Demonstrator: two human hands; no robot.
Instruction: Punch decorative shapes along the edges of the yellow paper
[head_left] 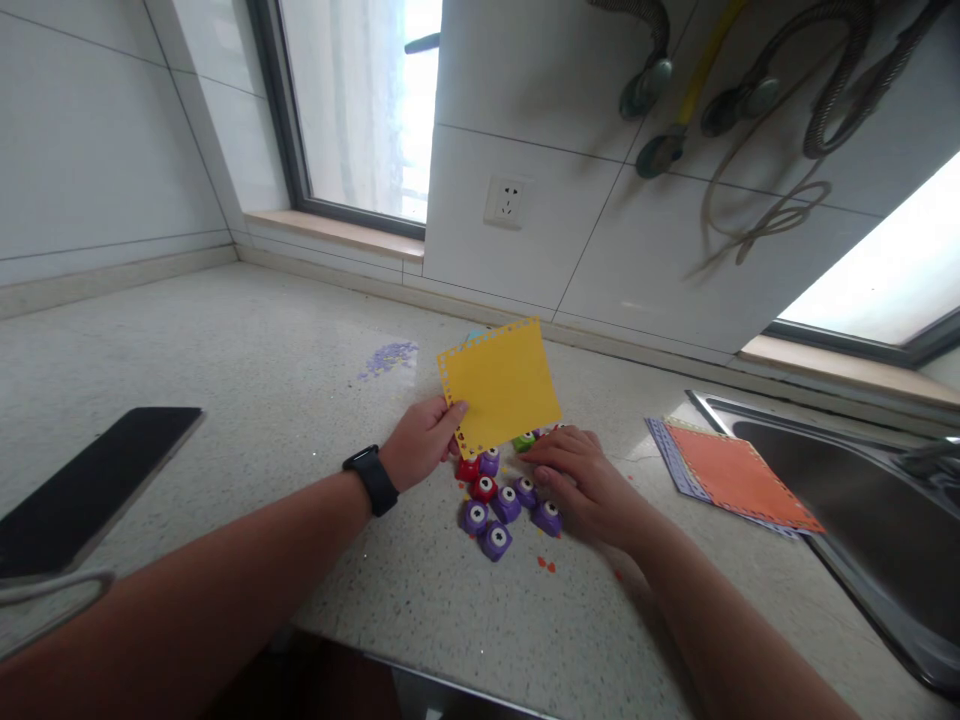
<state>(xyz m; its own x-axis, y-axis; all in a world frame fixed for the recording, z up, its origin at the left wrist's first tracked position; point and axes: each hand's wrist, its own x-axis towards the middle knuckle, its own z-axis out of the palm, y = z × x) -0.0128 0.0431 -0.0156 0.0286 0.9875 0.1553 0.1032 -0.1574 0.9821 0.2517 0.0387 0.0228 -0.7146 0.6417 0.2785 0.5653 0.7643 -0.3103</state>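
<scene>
My left hand [425, 437] grips a yellow sheet of paper [502, 385] by its lower left corner, thumb on top. Small shapes are punched along the sheet's left and top edges and near the held corner. Below the paper lies a cluster of craft punches: purple ones [506, 503], red ones [484, 488] and a green one [524, 440]. My right hand [577, 475] rests over the right side of this cluster, fingers bent towards the green punch. Whether its fingertips hold a punch is hard to make out.
Stacked punched sheets, orange [739, 475] on top, lie beside the sink [840, 520] at right. A pile of purple paper bits [390, 358] sits behind my left hand. Small orange cut-outs [547, 565] lie near the front. A dark flat object [97, 480] is at left.
</scene>
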